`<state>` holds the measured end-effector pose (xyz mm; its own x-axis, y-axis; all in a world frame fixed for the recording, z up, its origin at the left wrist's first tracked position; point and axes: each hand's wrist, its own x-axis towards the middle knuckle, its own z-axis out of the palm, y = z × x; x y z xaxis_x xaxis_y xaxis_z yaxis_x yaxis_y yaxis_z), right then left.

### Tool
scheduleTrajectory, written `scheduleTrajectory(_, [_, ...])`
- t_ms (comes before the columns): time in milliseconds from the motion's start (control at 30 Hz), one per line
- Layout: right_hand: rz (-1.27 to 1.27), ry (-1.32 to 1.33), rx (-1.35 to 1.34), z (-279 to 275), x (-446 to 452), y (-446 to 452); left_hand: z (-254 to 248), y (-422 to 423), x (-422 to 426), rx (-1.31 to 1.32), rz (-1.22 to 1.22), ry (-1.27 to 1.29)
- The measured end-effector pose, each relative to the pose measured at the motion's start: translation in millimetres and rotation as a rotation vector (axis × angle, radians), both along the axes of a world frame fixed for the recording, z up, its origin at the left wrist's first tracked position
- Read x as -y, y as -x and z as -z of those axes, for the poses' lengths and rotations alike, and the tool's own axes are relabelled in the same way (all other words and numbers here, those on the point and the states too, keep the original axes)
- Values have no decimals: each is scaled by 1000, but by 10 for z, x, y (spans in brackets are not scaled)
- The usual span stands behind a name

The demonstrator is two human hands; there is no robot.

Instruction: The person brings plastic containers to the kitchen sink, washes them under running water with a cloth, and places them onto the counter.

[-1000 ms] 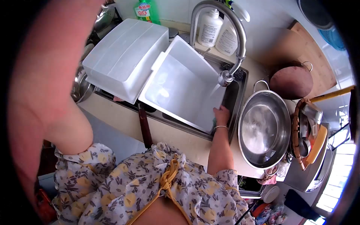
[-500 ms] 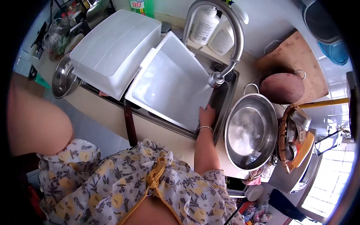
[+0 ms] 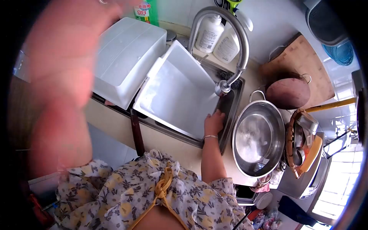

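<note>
My right hand [image 3: 214, 122], with a bracelet at the wrist, has its fingers curled at the right edge of a white plastic tub [image 3: 172, 90]. The tub rests tilted in the metal sink [image 3: 229, 100] beneath the spout of a curved faucet [image 3: 245, 46]. Its inside looks wet, with no objects in it. At the upper left, my left hand [image 3: 86, 27] is raised close to the camera. Motion smears it and the frame's top edge cuts it off, so its fingers cannot be made out. Behind it stands an upturned, whitish plastic tub [image 3: 132, 53].
A steel basin [image 3: 260, 115] with two handles holds water right of the sink. Beyond it are a wicker basket [image 3: 291, 149] of utensils, a round reddish-brown pot [image 3: 288, 94] and a cutting board [image 3: 306, 65]. White bottles [image 3: 210, 34] stand behind the faucet. A dark handle [image 3: 136, 132] juts over the counter's front.
My left arm has swung up from the lower left across the upper left, covering part of the upturned tub. My right hand stays at the tub's edge. The faint stream under the spout no longer shows.
</note>
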<state>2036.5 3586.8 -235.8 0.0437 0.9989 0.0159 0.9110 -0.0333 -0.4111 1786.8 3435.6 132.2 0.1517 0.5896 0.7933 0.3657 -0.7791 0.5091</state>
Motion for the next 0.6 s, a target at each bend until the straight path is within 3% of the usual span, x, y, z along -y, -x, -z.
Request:
scheduleTrajectory(67, [-114,10,-132,-10,-81,33,384,59,-237,43,-253,206])
scheduleTrajectory(100, [-165,15,-197,-1,-97,63,615,34,-296,-32,-465,428])
scheduleTrajectory(200, [-242,117,-212,110,-173,216,1302,114,-366,-524,-845,551])
scheduleTrajectory(233, [-229,121,-220,286,-212,260,1452,90,-351,-573,-875,595])
scheduleTrajectory(300, [-298,-116,-151,756,-262,345,1641,23,-340,-576,-877,733])
scheduleTrajectory(367, [-316,-56,-153,1153,-236,569,1779,-37,-331,-579,-894,728])
scheduleTrajectory(433, [-336,-17,-156,1137,-207,821,1832,-90,-323,-568,-885,746])
scheduleTrajectory(533, [-120,350,-396,800,-363,1146,1832,-17,-363,-589,-887,654])
scheduleTrajectory(600, [-237,113,-927,466,-515,1279,1815,-3,-355,-567,-859,668])
